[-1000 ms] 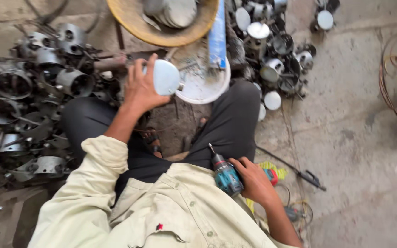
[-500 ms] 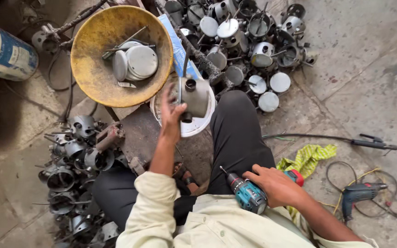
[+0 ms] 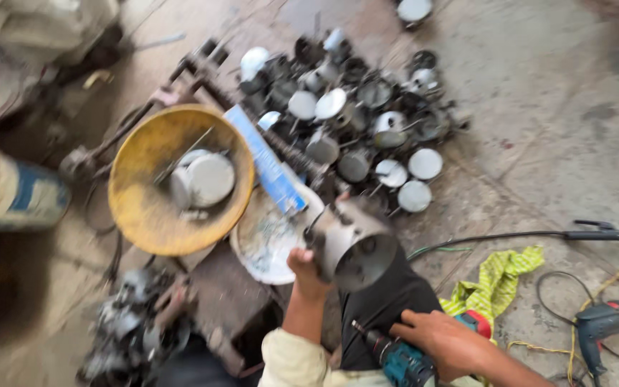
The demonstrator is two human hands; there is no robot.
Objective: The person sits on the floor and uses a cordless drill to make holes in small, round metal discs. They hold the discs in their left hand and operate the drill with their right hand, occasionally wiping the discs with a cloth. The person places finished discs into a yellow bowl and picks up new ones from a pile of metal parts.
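A round metal can (image 3: 352, 247), open at the end turned toward the camera, is held up above the lap by the left hand (image 3: 308, 271). The fingers are wrapped around its side, with the thumb pressed on the near wall, so the can is gripped firmly and tilted to the right. It is blurred, and finer detail on it cannot be made out.

Lower and to the right, a teal cordless drill (image 3: 399, 358) is gripped by the right hand (image 3: 444, 342), the fingers closed over its body; the bit points up and to the left, short of the can and not touching it. The drill is rested against the dark trouser leg (image 3: 381, 304).

Just behind the can, a white plate (image 3: 266, 240) is seen on the floor, with a blue flat strip (image 3: 263, 159) laid across its upper edge. To the left of the plate a yellow bowl (image 3: 148, 208) is placed, and a few round metal lids lie inside it. A heap of similar metal cans (image 3: 367, 122) is spread over the concrete floor beyond the plate.

To the right of the leg a yellow-green cloth (image 3: 499, 279) is crumpled on the floor. A second, corded drill (image 3: 603, 322) lies near the right edge, well apart from the hands.
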